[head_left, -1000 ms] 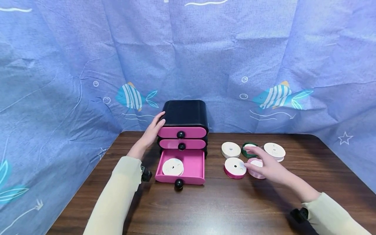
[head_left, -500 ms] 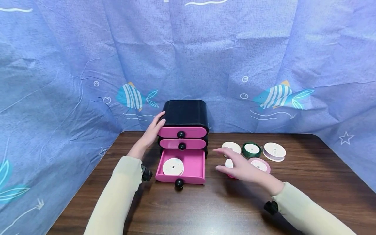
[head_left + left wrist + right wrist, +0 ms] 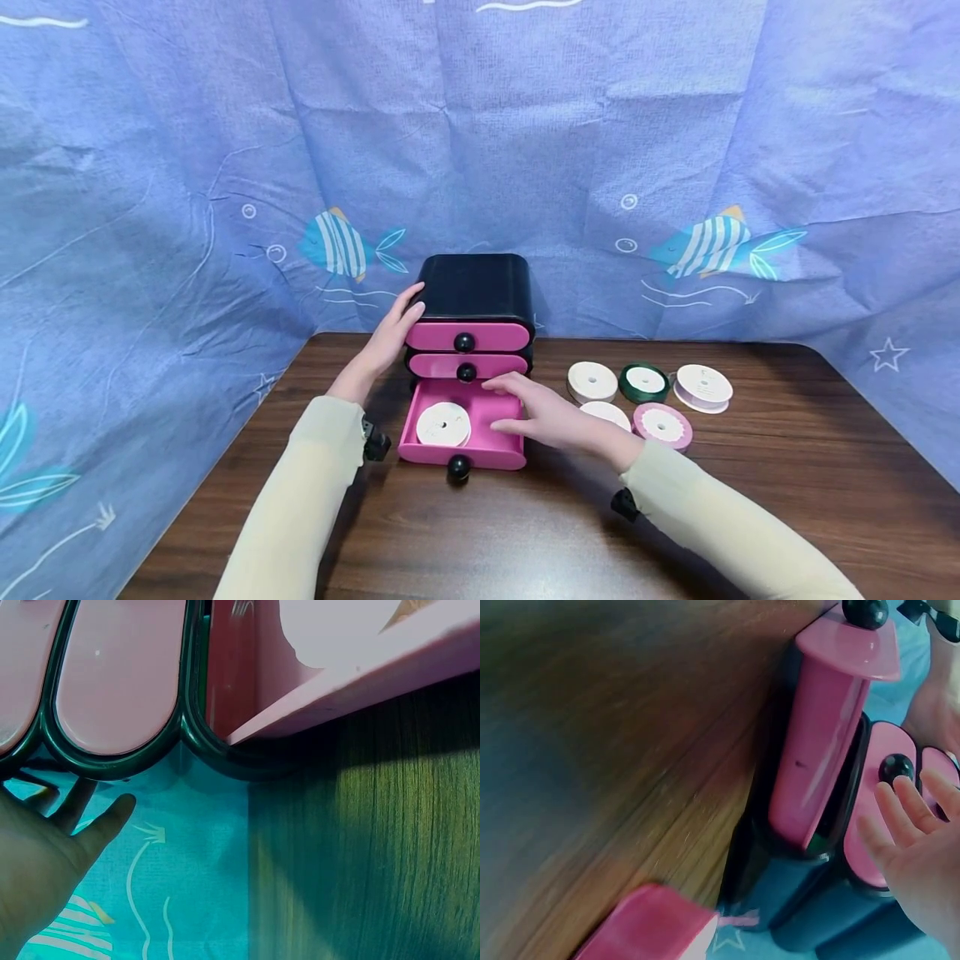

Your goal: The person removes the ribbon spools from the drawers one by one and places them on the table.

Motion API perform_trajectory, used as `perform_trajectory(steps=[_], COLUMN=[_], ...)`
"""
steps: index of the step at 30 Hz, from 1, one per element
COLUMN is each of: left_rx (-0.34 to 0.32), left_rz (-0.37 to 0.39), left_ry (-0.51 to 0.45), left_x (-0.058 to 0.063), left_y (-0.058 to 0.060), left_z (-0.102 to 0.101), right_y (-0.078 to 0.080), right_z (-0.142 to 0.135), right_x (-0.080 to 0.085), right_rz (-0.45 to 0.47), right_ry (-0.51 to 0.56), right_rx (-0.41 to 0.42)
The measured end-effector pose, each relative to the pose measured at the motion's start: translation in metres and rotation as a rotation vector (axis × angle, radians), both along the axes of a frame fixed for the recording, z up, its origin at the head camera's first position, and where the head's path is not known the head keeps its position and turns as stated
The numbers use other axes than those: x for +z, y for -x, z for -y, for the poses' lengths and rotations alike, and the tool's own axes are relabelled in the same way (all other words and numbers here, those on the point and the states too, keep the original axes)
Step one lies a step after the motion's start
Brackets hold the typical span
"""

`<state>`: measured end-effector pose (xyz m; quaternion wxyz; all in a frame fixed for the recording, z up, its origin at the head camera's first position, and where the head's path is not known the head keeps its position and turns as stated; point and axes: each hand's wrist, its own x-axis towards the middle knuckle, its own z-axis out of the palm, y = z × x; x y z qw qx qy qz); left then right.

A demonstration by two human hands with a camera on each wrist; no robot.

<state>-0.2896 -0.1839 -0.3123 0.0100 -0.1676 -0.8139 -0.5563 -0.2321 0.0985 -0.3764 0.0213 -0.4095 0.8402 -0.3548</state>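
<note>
A black cabinet (image 3: 476, 287) with pink drawers stands at the table's back; its bottom drawer (image 3: 498, 457) is pulled out. Inside the drawer, on its left side, lies a ribbon spool (image 3: 431, 427) with a white face. My left hand (image 3: 382, 342) rests on the cabinet's left side near the top, fingers extended; in the left wrist view its fingertips (image 3: 124, 804) sit at the black casing. My right hand (image 3: 558, 417) hangs over the right side of the drawer, thumb and fingers apart, holding nothing. The right wrist view shows its palm (image 3: 934, 874) before the drawer fronts.
Right of the cabinet lie a cream ribbon spool (image 3: 592, 381), a dark green one (image 3: 645, 382), a white one (image 3: 703, 385) and a light pink one (image 3: 663, 427). A hot pink spool (image 3: 649, 926) is partly hidden by my right hand in the head view. Fish-print cloth (image 3: 525, 167) hangs behind.
My right hand has moved left from above the ribbon spools to over the open drawer, carrying nothing. The left hand has stayed on the cabinet, and the spools lie where they were.
</note>
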Motion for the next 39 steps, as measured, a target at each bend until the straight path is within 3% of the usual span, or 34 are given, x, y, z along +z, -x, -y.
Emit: perform_trajectory(steps=[8, 21, 39], left_rx=[-0.006, -0.013, 0.001], left_rz=[0.004, 0.019, 0.011], left_ry=[-0.011, -0.031, -0.016], left_x=[0.000, 0.000, -0.001], left_y=[0.002, 0.002, 0.001], left_z=[0.001, -0.001, 0.001], right_y=[0.010, 0.022, 0.024], right_z=[0.027, 0.063, 0.082], right_x=[-0.005, -0.018, -0.022], right_rz=[0.076, -0.022, 0.050], right_ry=[-0.084, -0.213, -0.313], right_rx=[0.022, 0.070, 0.022])
